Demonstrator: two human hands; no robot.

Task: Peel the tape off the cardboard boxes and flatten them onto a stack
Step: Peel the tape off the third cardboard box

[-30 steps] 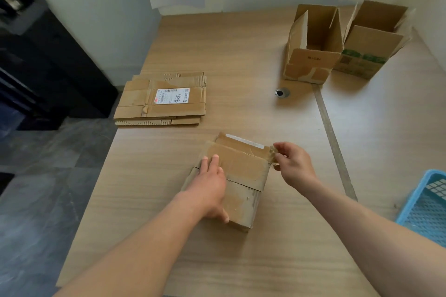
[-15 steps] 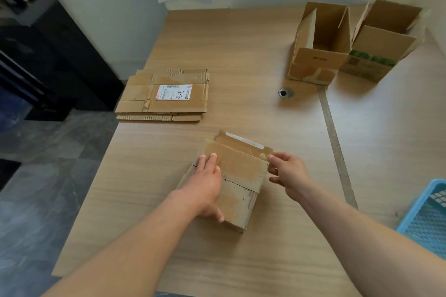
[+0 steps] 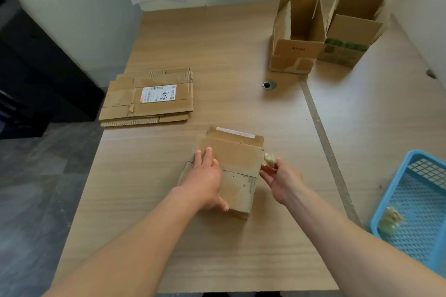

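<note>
At the near middle of the tabletop (image 3: 217,43), head view, a flattened box (image 3: 239,164) lies under the left hand (image 3: 205,181), its fingers straight and pressing down. The right hand (image 3: 281,178) pinches a crumpled tape wad (image 3: 269,159) beside the box's right edge. Peeling looks finished; next, probably wad into the blue basket (image 3: 422,212), box onto the stack (image 3: 147,101).

**Tape wad pinched at the box's edge**

The left grip (image 3: 205,181) lies flat on a small cardboard box (image 3: 239,164) on the worktop (image 3: 217,43). The right grip (image 3: 282,178) pinches a crumpled tape wad (image 3: 269,159) just beside the box's right edge. A flattened stack (image 3: 147,99) lies to the left, well apart. A blue basket (image 3: 415,159) sits at the right.
</note>
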